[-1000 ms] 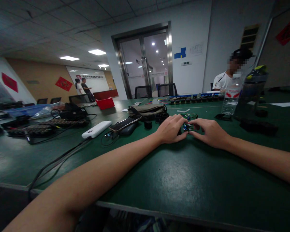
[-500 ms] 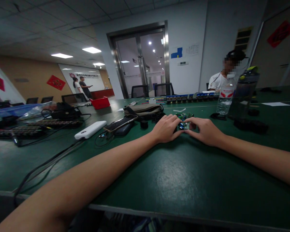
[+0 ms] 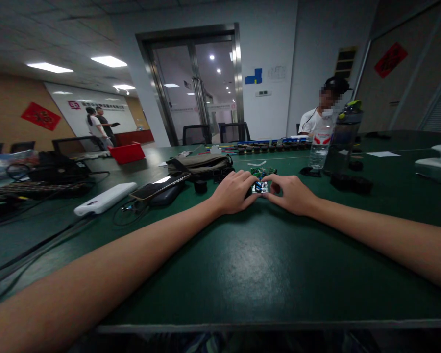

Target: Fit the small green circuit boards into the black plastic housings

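Between my two hands is a small circuit board (image 3: 259,187) with blue and silvery parts on it, just above or on the green table. My left hand (image 3: 233,192) grips its left side, fingers curled over the far edge and thumb at the near edge. From the right, my right hand (image 3: 291,194) pinches the board's other side with thumb and forefinger. Just beyond the fingers lie more green circuit boards (image 3: 259,172), partly hidden by my hands.
Left of my hands are a phone (image 3: 160,186), a white power bank (image 3: 106,198) with cables and a grey-brown bag (image 3: 202,165). A water bottle (image 3: 320,146) and a dark tall bottle (image 3: 342,137) stand at right. Across the table sits a person (image 3: 318,117). A red bin (image 3: 127,153) is farther left.
The view has turned to the right, so everything sits farther left in the picture. Both hands keep hold of the board, which now shows more of its face.
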`<control>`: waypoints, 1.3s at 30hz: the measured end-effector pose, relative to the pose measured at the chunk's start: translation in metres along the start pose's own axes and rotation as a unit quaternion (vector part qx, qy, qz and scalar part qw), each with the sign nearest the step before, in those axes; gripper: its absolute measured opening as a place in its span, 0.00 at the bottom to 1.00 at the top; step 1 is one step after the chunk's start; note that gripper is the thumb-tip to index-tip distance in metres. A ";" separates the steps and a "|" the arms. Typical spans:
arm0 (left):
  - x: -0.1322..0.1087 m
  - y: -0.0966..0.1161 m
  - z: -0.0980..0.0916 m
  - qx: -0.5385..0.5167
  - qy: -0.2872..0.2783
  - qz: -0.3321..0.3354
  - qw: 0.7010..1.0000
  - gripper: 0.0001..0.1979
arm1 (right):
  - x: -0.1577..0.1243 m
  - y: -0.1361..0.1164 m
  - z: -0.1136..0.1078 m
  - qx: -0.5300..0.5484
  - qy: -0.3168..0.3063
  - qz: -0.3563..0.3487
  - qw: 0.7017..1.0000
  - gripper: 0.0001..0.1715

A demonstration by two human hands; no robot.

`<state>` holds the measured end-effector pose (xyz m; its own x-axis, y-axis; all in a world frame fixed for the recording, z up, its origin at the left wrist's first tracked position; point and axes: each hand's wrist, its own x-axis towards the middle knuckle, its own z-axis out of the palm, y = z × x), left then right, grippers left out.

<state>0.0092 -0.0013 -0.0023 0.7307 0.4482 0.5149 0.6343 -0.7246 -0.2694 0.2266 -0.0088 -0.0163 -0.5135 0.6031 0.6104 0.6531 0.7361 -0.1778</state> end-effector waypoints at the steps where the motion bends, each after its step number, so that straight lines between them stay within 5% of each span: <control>1: 0.000 0.000 0.000 -0.001 -0.001 -0.001 1.000 0.19 | 0.000 0.000 0.000 0.002 0.002 0.001 1.000 0.16; 39: 0.001 0.002 -0.001 0.024 -0.035 0.003 0.999 0.20 | -0.001 -0.004 -0.002 0.009 -0.026 0.008 1.000 0.17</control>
<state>0.0107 -0.0031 -0.0016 0.7492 0.4812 0.4551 0.6402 -0.7023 -0.3114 0.2258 -0.0130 -0.0148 -0.5313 0.6296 0.5668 0.6515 0.7314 -0.2018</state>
